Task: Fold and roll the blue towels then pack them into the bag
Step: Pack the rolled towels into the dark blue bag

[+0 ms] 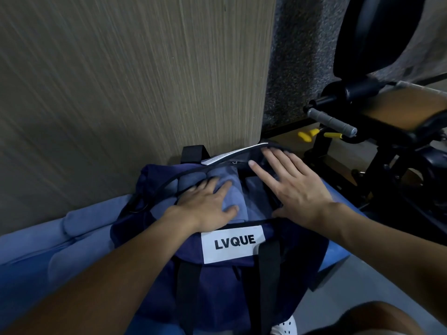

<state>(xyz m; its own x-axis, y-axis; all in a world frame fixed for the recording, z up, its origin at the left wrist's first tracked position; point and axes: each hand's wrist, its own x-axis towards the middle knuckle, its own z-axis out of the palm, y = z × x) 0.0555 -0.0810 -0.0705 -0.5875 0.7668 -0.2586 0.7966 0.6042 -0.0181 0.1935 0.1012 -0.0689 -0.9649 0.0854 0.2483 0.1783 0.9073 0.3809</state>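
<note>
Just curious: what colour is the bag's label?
The label is white with black lettering; head view.

The navy duffel bag (217, 281) stood unzipped at the top, with its white LVQUE label (233, 244) on the near side and black straps (268, 274) running down its front. Rolled light-blue towels (239, 195) sat packed side by side in the opening. More blue towel fabric (60, 250) lay in soft folds on the left, just beside the bag.
</note>
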